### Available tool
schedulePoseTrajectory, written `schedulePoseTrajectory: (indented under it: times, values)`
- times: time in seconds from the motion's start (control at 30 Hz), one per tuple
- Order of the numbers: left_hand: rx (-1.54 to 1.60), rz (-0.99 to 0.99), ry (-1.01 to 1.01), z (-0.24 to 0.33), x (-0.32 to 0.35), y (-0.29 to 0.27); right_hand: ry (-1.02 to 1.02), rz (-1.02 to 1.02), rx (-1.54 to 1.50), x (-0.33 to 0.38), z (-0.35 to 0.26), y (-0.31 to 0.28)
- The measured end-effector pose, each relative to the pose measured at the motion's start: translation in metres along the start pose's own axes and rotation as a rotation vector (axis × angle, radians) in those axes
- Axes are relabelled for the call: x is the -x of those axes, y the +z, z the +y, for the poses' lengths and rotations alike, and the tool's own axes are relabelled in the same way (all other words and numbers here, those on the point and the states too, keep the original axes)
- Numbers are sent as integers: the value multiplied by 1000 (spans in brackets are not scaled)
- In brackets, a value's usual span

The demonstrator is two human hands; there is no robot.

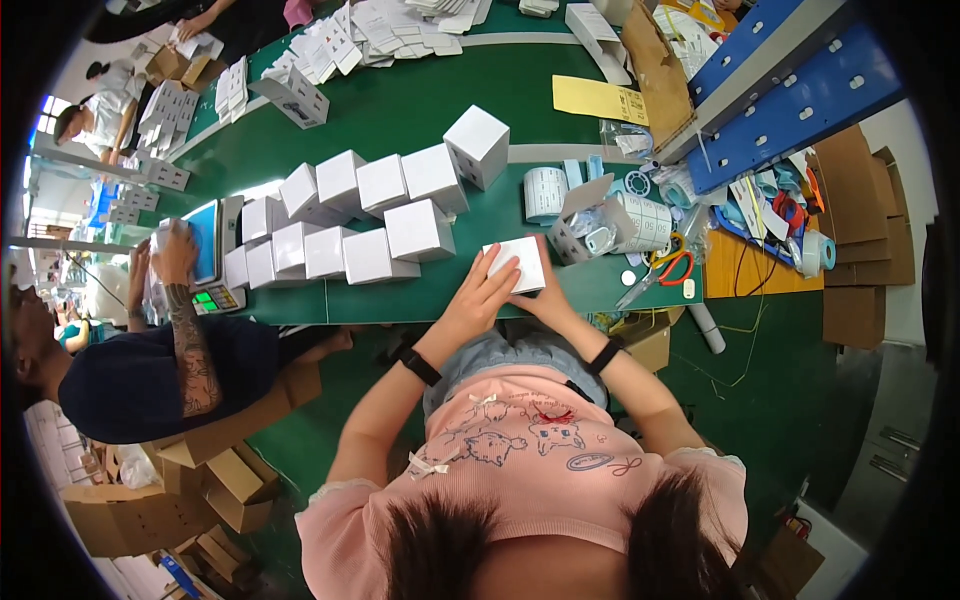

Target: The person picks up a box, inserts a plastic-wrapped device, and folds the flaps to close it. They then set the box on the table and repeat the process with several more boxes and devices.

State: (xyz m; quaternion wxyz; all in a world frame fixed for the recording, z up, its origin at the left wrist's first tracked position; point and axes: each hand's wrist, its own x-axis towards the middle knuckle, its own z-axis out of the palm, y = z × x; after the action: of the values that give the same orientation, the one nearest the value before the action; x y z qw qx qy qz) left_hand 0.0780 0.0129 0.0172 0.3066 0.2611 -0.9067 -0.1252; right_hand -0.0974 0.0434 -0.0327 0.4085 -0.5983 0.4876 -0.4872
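Observation:
A small white box point(525, 257) stands near the front edge of the green table, between my two hands. Across its left side and top lie the fingers of my left hand point(477, 301). My right hand point(549, 295) wraps its right side; part of that hand is hidden by the box. Rows of similar white boxes point(418, 232) stand to the left. Just right of my hands is an open white box point(580, 222) with clear plastic-wrapped parts in it.
Label rolls point(545, 194), orange-handled scissors point(668, 270) and a blue tray of tools point(765, 235) lie to the right. A co-worker point(170, 370) sits at left by a scale point(215, 245). Flat white cartons point(400, 30) are piled at the back. A blue metal post point(790, 110) rises at right.

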Motion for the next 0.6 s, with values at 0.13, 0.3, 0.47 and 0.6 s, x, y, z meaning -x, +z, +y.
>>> schedulePoseTrajectory:
  times: [0.13,0.3,0.47,0.6]
  values:
    - [-115,51,-58,7,-17,-22,92,104,-74,-30,4,24]
    - [141,356,-173,23,-38,-27,39,176,-60,-72,4,48]
    - [543,279,-376,44,-55,25,2,85,-80,-31,53,31]
    - [687,377,-576,44,-71,71,31,347,286,37,-40,-49]
